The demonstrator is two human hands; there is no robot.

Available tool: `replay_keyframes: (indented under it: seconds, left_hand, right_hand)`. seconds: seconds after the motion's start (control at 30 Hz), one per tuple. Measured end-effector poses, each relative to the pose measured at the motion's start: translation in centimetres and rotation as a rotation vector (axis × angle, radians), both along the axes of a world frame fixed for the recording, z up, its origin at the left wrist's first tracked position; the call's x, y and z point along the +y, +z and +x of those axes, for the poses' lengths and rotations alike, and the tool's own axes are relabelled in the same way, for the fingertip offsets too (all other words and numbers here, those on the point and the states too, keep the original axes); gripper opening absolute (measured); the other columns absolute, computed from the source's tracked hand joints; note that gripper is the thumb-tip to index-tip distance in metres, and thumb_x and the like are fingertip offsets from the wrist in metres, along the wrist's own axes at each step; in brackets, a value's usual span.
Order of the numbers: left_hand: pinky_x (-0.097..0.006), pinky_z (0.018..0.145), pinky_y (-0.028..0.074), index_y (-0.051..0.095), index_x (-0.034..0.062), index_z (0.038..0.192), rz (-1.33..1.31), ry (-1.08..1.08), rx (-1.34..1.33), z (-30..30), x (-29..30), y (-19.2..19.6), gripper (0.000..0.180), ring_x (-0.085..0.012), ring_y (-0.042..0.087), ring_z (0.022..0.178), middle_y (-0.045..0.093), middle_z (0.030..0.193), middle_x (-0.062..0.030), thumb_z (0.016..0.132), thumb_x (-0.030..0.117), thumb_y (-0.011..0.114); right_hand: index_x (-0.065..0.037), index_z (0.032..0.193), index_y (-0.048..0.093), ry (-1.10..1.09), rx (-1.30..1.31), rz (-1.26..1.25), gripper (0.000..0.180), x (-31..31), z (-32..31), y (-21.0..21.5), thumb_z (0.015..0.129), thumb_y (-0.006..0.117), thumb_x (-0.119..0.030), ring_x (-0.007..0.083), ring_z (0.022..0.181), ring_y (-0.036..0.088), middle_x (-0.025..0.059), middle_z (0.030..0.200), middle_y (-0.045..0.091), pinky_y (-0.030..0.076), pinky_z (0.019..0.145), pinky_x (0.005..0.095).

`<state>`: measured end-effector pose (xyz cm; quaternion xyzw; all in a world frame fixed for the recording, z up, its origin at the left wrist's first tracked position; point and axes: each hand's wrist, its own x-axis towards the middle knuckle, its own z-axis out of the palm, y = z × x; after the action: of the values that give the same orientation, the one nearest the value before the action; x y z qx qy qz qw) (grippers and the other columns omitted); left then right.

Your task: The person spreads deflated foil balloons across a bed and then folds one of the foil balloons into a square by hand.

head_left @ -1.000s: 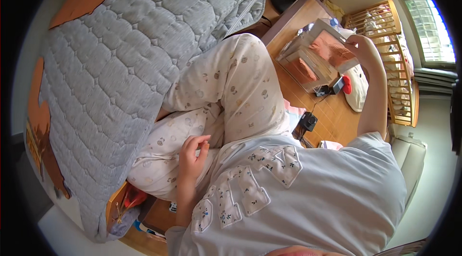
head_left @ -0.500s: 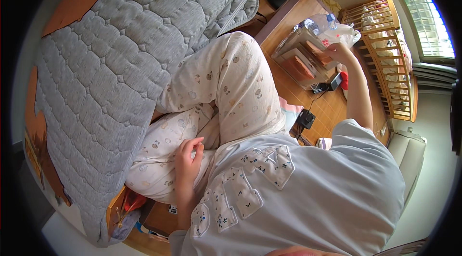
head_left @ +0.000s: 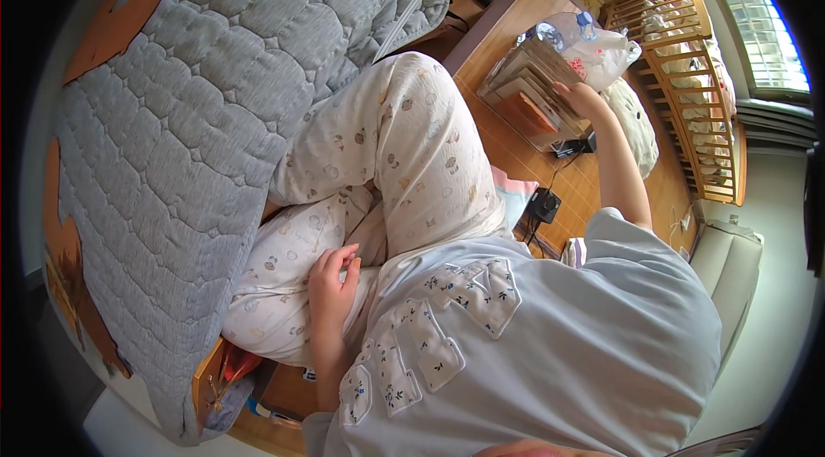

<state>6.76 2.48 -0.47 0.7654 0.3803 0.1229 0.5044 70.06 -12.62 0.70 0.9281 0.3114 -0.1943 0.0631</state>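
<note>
1. My right hand [head_left: 580, 100] rested on the upright books [head_left: 533, 92] in the wooden rack [head_left: 550, 137]; whether it gripped them I could not tell.
2. My left hand [head_left: 333, 283] lay loosely curled and empty on my thigh [head_left: 292, 268].
3. Risk: a one-handed pull could have tipped neighbouring books, or snagged the plastic bag [head_left: 593, 49] just beside them.

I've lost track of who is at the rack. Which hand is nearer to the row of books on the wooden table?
The right hand is nearer: it rests on the row of books, apparently touching them. The left hand lies far off, on the person's lap against the patterned trousers.
</note>
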Motion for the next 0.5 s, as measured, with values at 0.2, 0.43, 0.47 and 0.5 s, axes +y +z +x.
replay_keyframes:
  seconds: [0.2, 0.43, 0.47, 0.5]
  left_hand:
    - [-0.035, 0.085, 0.053, 0.069, 0.0017, 0.115, 0.03, -0.013, 0.016, -0.1, -0.1, -0.4, 0.021, -0.0246, 0.067, 0.091, 0.068, 0.098, -0.0115, 0.095, 0.008, 0.065]
    - [-0.038, 0.082, 0.054, 0.069, 0.0047, 0.113, 0.055, -0.02, 0.023, 0.0, 0.1, -0.7, 0.021, -0.0263, 0.069, 0.09, 0.07, 0.099, -0.011, 0.093, 0.01, 0.067]
    - [-0.039, 0.082, 0.054, 0.069, 0.0048, 0.113, 0.058, -0.027, 0.023, 0.1, 0.1, -0.7, 0.021, -0.0263, 0.069, 0.09, 0.07, 0.099, -0.011, 0.093, 0.01, 0.067]
    - [-0.039, 0.082, 0.054, 0.069, 0.0048, 0.113, 0.064, -0.026, 0.017, 0.1, 0.2, -0.4, 0.021, -0.0263, 0.069, 0.09, 0.07, 0.099, -0.011, 0.093, 0.01, 0.067]
  right_hand:
    - [0.013, 0.109, 0.066, -0.211, 0.175, -0.072, 0.086, 0.0, -0.5, -0.9, 0.099, 0.047, -0.069, 0.0399, 0.076, 0.071, 0.0239, 0.097, 0.07, 0.058, 0.059, 0.0448]
    - [0.003, 0.108, 0.071, -0.349, 0.171, -0.077, 0.071, 0.5, -0.9, -0.9, 0.099, 0.051, -0.065, 0.0342, 0.087, 0.071, 0.0189, 0.095, 0.071, 0.06, 0.067, 0.0443]
    - [0.003, 0.108, 0.071, -0.351, 0.165, -0.073, 0.071, 0.4, -1.0, -1.0, 0.099, 0.051, -0.065, 0.0342, 0.087, 0.071, 0.0189, 0.095, 0.071, 0.06, 0.067, 0.0443]
    - [-0.001, 0.107, 0.072, -0.156, -0.02, -0.012, 0.061, 0.3, -1.2, -1.1, 0.098, 0.053, -0.058, 0.0361, 0.089, 0.071, 0.0192, 0.1, 0.072, 0.059, 0.07, 0.0447]
